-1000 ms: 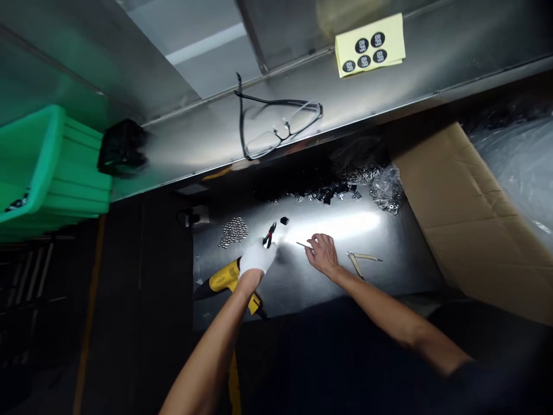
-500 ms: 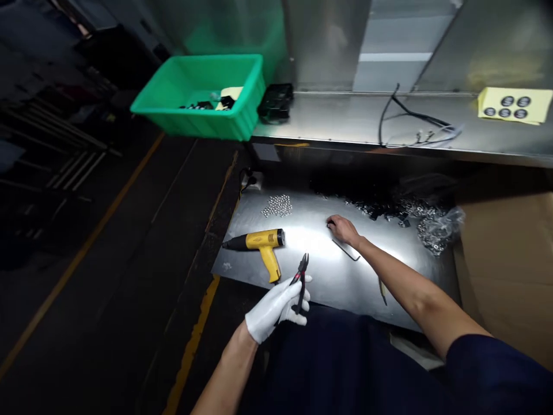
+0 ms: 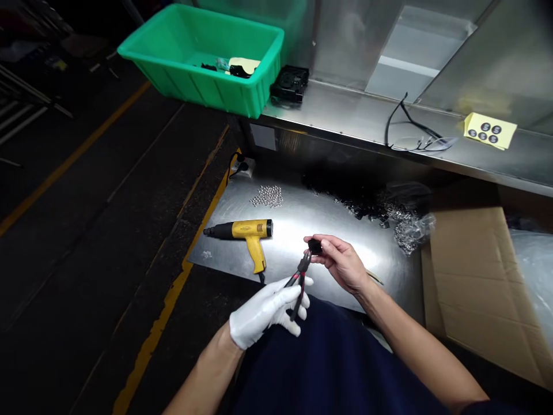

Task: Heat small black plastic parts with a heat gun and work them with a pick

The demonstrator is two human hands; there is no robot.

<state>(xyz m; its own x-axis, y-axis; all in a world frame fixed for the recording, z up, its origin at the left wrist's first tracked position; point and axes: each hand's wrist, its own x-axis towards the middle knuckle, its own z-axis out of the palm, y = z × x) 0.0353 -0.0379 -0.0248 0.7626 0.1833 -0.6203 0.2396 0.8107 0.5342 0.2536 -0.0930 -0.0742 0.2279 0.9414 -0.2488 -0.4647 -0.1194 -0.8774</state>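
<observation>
Pliers (image 3: 301, 275) sat clamped in the gloved left hand (image 3: 264, 314). The right hand (image 3: 339, 260) pinched a black part (image 3: 315, 246); more parts (image 3: 389, 212) lay heaped.

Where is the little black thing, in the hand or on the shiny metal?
In the hand: the bare right hand pinches the small black part in its fingertips, above the metal sheet.
</observation>
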